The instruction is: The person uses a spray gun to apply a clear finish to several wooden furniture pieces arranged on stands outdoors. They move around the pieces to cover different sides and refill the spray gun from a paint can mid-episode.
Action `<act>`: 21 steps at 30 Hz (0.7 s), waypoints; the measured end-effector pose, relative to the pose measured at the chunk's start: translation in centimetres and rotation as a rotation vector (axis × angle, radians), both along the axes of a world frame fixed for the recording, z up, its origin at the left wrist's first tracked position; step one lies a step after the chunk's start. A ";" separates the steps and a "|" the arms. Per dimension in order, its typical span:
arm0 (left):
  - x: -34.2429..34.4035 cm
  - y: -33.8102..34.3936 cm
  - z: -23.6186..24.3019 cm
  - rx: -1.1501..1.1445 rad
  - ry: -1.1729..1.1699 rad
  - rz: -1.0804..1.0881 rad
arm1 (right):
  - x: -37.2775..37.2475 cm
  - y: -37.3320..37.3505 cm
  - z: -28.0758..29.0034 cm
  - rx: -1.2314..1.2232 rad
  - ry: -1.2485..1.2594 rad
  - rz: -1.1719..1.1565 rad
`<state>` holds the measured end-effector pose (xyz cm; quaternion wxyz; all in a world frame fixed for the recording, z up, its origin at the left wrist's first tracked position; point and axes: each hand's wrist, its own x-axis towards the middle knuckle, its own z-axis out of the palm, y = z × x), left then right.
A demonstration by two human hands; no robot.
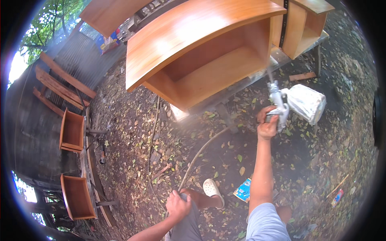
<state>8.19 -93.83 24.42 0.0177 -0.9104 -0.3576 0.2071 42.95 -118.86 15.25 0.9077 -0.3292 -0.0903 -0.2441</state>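
Note:
In my right hand [268, 123], at the right of centre, is a spray gun [277, 98] with a whitish, paint-covered cup [306, 103] on its side. Its nozzle points away from me, and a faint mist shows in front of it, by the right side of a wooden cabinet [193, 34]. That cabinet is orange-brown, with a glossy curved top and an open front. Low in the view, over my thigh, my left hand [179, 204] is closed round a hose [201, 154]. Part of the hose is hidden by the fingers.
The cabinet rests on a bench [217, 98]; another open wooden unit [307, 28] stands right of it. Two small open boxes [73, 130] [76, 197] sit on a rail at left, near leaning boards [60, 84]. Leaves and a blue wrapper [243, 190] lie on the ground.

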 end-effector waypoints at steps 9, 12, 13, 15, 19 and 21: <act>0.7 -1.5 2.4 -0.099 0.081 -0.046 | -0.5 -5.1 5.2 0.142 0.153 -0.194; 0.0 -2.1 3.1 -0.129 0.157 -0.040 | -4.7 -4.4 4.7 -0.022 0.172 0.015; -0.7 -2.2 3.5 -0.129 0.188 -0.027 | -7.1 -3.8 3.5 -0.030 0.235 0.178; -2.7 -2.3 3.8 -0.130 0.251 -0.006 | -11.6 -1.4 6.3 -0.122 0.389 0.383; -4.7 -3.7 4.4 -0.174 0.346 0.030 | -13.9 0.7 13.4 -0.215 0.413 0.876; -5.3 -4.2 4.7 -0.206 0.376 0.054 | -13.2 1.6 13.8 -0.114 0.412 0.952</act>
